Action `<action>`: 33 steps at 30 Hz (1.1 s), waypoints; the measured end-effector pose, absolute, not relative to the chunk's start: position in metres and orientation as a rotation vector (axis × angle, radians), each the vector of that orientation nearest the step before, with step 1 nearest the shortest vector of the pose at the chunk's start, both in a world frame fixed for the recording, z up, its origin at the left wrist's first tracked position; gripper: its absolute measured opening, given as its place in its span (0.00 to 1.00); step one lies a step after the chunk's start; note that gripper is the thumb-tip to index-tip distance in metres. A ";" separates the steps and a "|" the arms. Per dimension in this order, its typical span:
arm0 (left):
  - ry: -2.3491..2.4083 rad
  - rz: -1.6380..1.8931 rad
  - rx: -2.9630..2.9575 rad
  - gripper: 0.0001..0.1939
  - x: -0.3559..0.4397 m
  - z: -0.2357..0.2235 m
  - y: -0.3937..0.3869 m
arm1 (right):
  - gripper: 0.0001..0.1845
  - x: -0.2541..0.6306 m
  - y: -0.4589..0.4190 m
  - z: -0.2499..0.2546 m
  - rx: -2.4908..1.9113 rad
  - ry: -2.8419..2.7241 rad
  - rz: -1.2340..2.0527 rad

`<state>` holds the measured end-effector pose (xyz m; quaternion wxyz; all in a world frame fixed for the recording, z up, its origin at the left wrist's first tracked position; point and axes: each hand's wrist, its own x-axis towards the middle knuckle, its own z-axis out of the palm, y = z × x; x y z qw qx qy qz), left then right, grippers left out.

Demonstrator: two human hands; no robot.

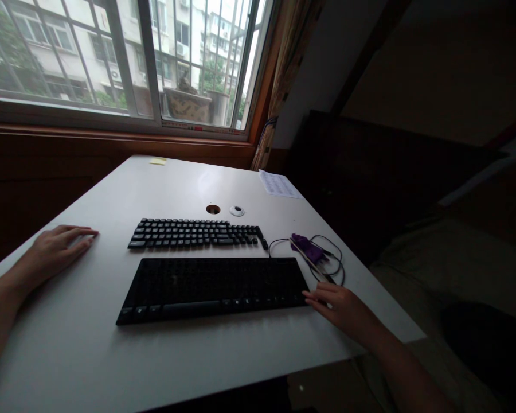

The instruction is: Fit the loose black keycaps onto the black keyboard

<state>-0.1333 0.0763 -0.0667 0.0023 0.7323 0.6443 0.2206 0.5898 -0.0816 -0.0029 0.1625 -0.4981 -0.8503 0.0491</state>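
A black keyboard lies on the white table. Keycaps show along its front row, while the dark area behind them looks bare. Behind it, loose black keycaps are laid out in keyboard order. My right hand is at the keyboard's right front corner, fingertips pressed together; anything between them is too small to make out. A thin pale stick runs from a purple cloth towards the back of that hand. My left hand rests on the table left of the keycaps, fingers stretched out and holding nothing.
A dark cable loops around the purple cloth. Farther back are a round hole in the tabletop, a white ring-shaped cover, a printed sheet and yellow sticky notes. A barred window stands beyond the table.
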 end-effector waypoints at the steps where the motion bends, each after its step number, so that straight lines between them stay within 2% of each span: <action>1: 2.012 0.696 2.291 0.31 -0.133 -0.066 0.076 | 0.11 0.590 -0.085 -0.005 -1.413 -2.418 0.109; 9: 1.962 0.749 2.313 0.29 -0.132 -0.069 0.074 | 0.17 0.592 -0.099 -0.027 -1.302 -2.251 -0.098; 23: 2.006 0.719 2.293 0.31 -0.131 -0.066 0.075 | 0.12 0.597 -0.094 -0.042 -1.357 -2.104 0.107; 25: 1.993 0.709 2.303 0.31 -0.131 -0.066 0.075 | 0.14 0.597 -0.092 -0.046 -1.396 -2.054 0.169; 30: 1.999 0.709 2.299 0.30 -0.133 -0.068 0.077 | 0.31 0.591 -0.083 -0.056 -1.532 -1.865 0.238; 33: 1.982 0.709 2.331 0.31 -0.134 -0.069 0.078 | 0.34 0.588 -0.080 -0.056 -1.535 -1.870 0.267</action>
